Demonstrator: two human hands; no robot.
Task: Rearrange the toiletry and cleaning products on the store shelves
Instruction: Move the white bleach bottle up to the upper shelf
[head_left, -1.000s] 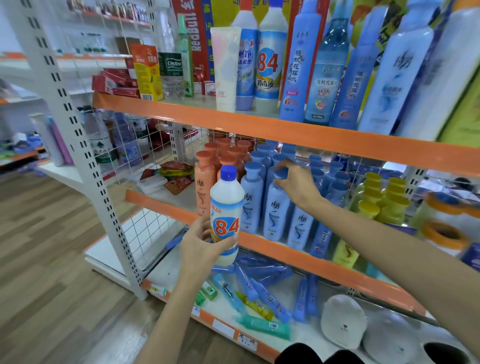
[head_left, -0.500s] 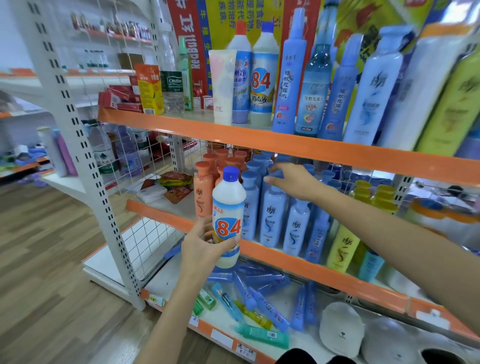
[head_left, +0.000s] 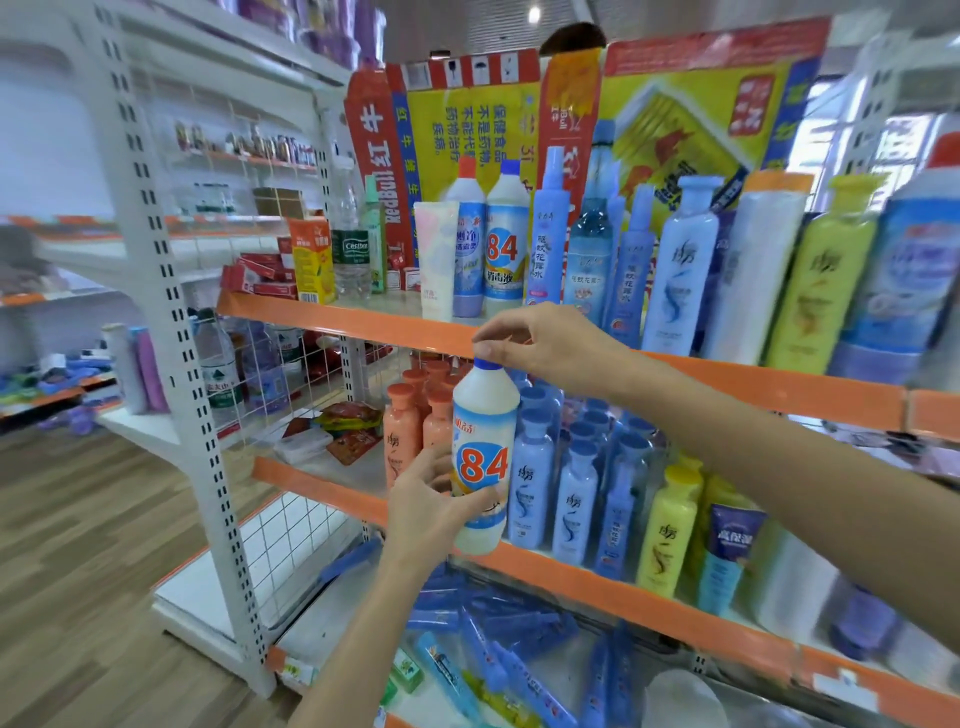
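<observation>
orange-edged store shelves (head_left: 727, 371), wood-look floor (head_left: 78, 545)

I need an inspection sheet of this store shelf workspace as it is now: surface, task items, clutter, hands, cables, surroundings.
Surface: orange-edged middle shelf, rows of standing bottles.
Job's things: held 84 disinfectant bottle, upright, in front of the middle shelf; a second 84 bottle stands on the top shelf.
Clutter: blue tubes lie jumbled on the bottom shelf.
Grippers: left hand grips the bottle's lower body; right hand pinches its blue cap.
Cables: nothing seen.
Surroundings: wooden floor, more shelving at left, blurred.
</observation>
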